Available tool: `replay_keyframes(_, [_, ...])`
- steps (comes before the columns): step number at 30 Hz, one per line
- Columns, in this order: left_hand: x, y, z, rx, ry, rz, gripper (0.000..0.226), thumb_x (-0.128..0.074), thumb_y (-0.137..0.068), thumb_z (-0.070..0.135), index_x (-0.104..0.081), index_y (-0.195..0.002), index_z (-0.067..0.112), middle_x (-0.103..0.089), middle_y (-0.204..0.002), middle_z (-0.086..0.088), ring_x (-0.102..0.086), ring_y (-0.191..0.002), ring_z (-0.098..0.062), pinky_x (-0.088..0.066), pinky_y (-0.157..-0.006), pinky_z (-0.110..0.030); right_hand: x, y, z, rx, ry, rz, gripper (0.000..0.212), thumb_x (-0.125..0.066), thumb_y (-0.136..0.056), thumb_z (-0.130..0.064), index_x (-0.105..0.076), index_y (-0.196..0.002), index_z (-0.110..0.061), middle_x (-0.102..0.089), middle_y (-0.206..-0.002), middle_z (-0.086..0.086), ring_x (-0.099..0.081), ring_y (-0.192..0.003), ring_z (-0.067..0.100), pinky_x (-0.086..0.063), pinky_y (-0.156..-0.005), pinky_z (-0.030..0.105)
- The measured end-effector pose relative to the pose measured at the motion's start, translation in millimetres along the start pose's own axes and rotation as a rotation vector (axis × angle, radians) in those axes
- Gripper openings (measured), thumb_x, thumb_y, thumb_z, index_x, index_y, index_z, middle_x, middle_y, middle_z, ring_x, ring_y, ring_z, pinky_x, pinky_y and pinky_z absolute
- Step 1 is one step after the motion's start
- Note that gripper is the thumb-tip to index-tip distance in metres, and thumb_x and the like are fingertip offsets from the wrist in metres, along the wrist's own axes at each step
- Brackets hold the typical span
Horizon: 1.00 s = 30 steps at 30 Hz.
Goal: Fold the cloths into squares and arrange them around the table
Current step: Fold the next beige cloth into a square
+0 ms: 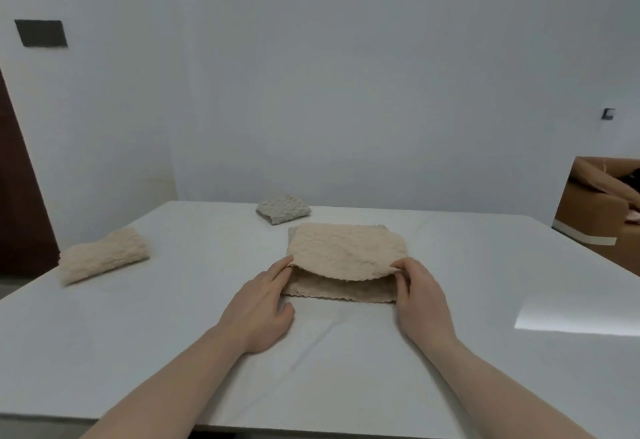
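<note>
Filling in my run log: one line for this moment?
step: folding beige cloth | left hand, right hand: pinching its upper layer | folded cloths on table: two

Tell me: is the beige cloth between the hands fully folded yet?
Not yet. The beige cloth is mid-fold: left hand and right hand pinch its raised top layer, lower layer showing.

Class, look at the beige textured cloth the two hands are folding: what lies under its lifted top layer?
Under the beige textured cloth, its own lower layer shows at the near edge, resting on the white table. A grey corner peeks out behind; the rest is covered.
</note>
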<state>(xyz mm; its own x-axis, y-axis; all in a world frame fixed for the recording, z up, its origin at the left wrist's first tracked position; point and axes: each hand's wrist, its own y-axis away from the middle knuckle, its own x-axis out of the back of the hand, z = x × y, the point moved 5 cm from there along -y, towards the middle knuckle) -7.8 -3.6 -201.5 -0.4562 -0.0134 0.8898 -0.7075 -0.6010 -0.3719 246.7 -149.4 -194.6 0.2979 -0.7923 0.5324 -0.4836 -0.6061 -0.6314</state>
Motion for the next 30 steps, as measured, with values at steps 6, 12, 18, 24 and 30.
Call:
replay_keyframes(6, [10.5, 8.8, 11.6, -0.07, -0.047, 0.122, 0.08, -0.048, -0.089, 0.027, -0.017, -0.162, 0.017, 0.006, -0.17, 0.015, -0.046, -0.134, -0.016, -0.042, -0.108, -0.029, 12.2, 5.8, -2.4, -0.076, -0.139, 0.102, 0.012, -0.046, -0.106, -0.027, -0.053, -0.099, -0.034, -0.062, -0.094, -0.016, -0.056, -0.092, 0.009, -0.043, -0.077, 0.03])
replay_keyframes(12, [11.6, 24.4, 21.6, -0.095, -0.157, 0.187, 0.073, -0.049, -0.091, 0.022, -0.028, -0.159, 0.008, -0.002, -0.172, 0.005, -0.054, -0.124, -0.02, -0.041, -0.107, -0.028, 17.5, 21.6, -13.0, -0.051, -0.109, 0.07, 0.015, -0.046, -0.104, -0.021, -0.054, -0.097, -0.032, -0.062, -0.093, -0.015, -0.055, -0.09, 0.013, -0.044, -0.077, 0.035])
replay_keyframes(18, [18.4, 49.1, 29.8, -0.087, -0.152, 0.23, 0.078, -0.052, -0.088, 0.019, -0.026, -0.16, 0.008, -0.004, -0.172, 0.002, -0.049, -0.132, -0.017, -0.041, -0.11, -0.028, 36.1, 45.4, -21.6, -0.088, -0.162, 0.118, 0.02, -0.047, -0.103, -0.019, -0.053, -0.097, -0.037, -0.064, -0.095, -0.017, -0.06, -0.093, 0.011, -0.048, -0.079, 0.038])
replay_keyframes(24, [41.7, 76.4, 42.8, -0.148, -0.15, 0.274, 0.074, -0.055, -0.087, 0.03, -0.034, -0.156, 0.016, -0.023, -0.165, 0.005, -0.044, -0.136, -0.015, -0.026, -0.114, -0.024, 62.0, 69.5, -34.4, -0.015, -0.111, 0.082, 0.017, -0.049, -0.103, -0.022, -0.054, -0.097, -0.037, -0.064, -0.096, -0.016, -0.061, -0.096, 0.012, -0.048, -0.082, 0.036])
replay_keyframes(30, [131.8, 78.8, 67.5, -0.153, 0.066, 0.651, 0.025, -0.077, -0.088, 0.019, -0.069, -0.112, 0.024, -0.066, -0.112, 0.013, -0.062, -0.101, -0.012, -0.044, -0.093, -0.034, 113.5, 36.3, -83.7, 0.112, -0.123, 0.12, 0.013, -0.051, -0.103, -0.018, -0.062, -0.101, -0.025, -0.067, -0.093, -0.009, -0.063, -0.089, 0.014, -0.052, -0.079, 0.037])
